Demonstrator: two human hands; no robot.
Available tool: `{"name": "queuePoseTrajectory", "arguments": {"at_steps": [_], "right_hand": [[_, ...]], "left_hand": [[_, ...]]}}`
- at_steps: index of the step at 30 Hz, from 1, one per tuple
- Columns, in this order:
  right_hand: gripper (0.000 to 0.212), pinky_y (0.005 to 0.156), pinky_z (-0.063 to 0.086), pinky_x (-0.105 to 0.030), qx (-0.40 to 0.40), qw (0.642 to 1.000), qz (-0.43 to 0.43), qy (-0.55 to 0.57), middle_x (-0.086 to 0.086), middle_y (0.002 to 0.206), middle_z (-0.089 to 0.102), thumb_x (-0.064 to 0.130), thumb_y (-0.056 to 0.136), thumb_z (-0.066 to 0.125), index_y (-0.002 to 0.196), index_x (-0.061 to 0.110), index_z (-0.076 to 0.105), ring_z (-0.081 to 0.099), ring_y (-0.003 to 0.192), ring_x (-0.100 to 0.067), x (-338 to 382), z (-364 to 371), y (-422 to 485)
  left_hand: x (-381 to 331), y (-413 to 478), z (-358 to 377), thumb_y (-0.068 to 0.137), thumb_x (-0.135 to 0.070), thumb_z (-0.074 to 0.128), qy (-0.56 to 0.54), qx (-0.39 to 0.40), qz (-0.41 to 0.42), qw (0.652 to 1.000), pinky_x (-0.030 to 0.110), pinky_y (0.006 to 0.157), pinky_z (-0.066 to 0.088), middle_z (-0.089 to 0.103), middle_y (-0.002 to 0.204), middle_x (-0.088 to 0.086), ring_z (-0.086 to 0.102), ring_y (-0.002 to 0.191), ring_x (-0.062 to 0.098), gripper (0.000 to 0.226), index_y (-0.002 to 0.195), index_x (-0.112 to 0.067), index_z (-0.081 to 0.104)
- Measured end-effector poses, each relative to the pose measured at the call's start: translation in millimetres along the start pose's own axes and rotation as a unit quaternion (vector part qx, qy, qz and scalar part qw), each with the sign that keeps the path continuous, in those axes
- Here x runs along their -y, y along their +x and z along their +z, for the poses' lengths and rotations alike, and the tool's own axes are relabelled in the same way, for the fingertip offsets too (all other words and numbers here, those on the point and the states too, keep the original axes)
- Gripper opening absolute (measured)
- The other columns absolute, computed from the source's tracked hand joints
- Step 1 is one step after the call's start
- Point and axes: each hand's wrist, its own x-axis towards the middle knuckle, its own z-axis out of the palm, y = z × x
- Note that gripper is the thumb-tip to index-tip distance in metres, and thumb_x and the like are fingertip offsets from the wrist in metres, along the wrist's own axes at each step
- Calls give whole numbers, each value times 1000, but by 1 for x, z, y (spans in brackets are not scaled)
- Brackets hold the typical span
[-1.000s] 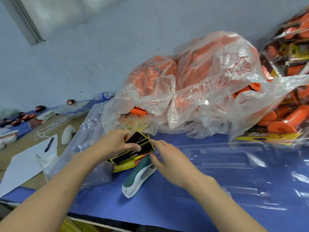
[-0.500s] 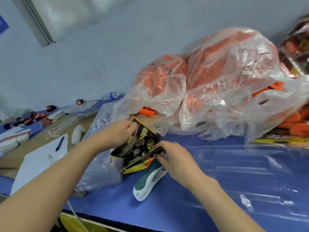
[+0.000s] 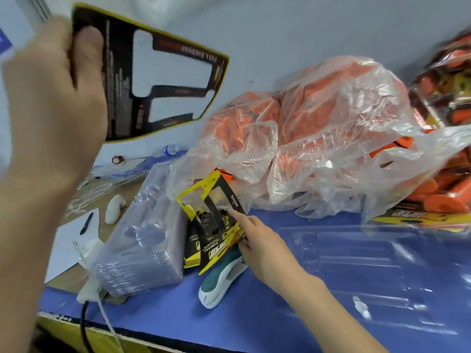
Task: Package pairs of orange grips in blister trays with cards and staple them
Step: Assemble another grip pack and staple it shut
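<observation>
L hand holds one card up high; R hand on the card stack by the stapler.

L hand (image 3: pixel 51 98) grips a black/yellow card (image 3: pixel 158 72), thumb across its front, well up & left of the stapler (image 3: pixel 219 278); both blurred. R hand (image 3: pixel 262 248) sits just above the stapler, index straight along the top of the card stack (image 3: pixel 211 225), thumb at the stack's lower edge, pinching it. The stack is tilted & fanned, its low end over the stapler. The stapler lies on the blue tabletop (image 3: pixel 254 322). A pile of clear trays (image 3: pixel 142 238) is just left of the stapler, and 1 open tray (image 3: pixel 356 263) lies flat to its right. Clear bags of orange grips (image 3: pixel 318 128) are heaped behind the stapler, w/ done packs (image 3: pixel 448 98) far right of it.
</observation>
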Motion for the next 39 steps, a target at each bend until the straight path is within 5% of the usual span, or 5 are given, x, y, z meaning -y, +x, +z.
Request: {"name": "queuePoseTrajectory", "arguments": {"at_steps": [6, 11, 18, 22, 39], "right_hand": [[78, 72, 47, -39, -10, 999, -27, 23, 0, 132, 53, 7, 96, 40, 139, 62, 6, 58, 96, -31, -3, -36, -25], [30, 88, 45, -39, -23, 997, -57, 36, -15, 120, 55, 15, 98, 54, 127, 10, 60, 54, 104, -32, -3, -37, -33], [21, 81, 38, -42, -57, 989, -106, -80, -22, 104, 62, 18, 99, 52, 96, 2, 65, 52, 101, -40, -8, -49, -38], [43, 98, 44, -37, -198, 974, -76, -75, -6, 133, 54, 5, 89, 55, 129, 19, 60, 49, 119, -29, -31, -87, -57], [56, 96, 41, -41, -148, 951, -7, -271, 18, 90, 71, -24, 58, 69, 70, 30, 72, 66, 99, -23, -105, -198, -171]], "left_hand": [[-64, -96, 33, 103, -49, 38, -147, -28, -92, 984, 26, 58, 36, 51, 69, -13, 41, 63, 3, 35, 76, -29, 44], [-87, -157, 82, 101, -43, 44, -240, 6, -278, 930, 15, 50, 32, 52, 55, -24, 41, 52, -6, 39, 67, -25, 46], [-76, -179, 100, 90, -56, 54, -354, 115, -361, 855, 54, 74, 58, 74, 90, 11, 70, 81, 34, 38, 90, -20, 67], [-68, -185, 101, 97, -42, 55, -404, 145, -427, 796, 41, 54, 59, 75, 81, 5, 70, 62, 19, 27, 88, -25, 72], [-80, -249, 120, 101, -30, 49, -123, 403, -168, 891, 40, 60, 37, 59, 65, 0, 56, 68, 26, 30, 73, -22, 46]]}}
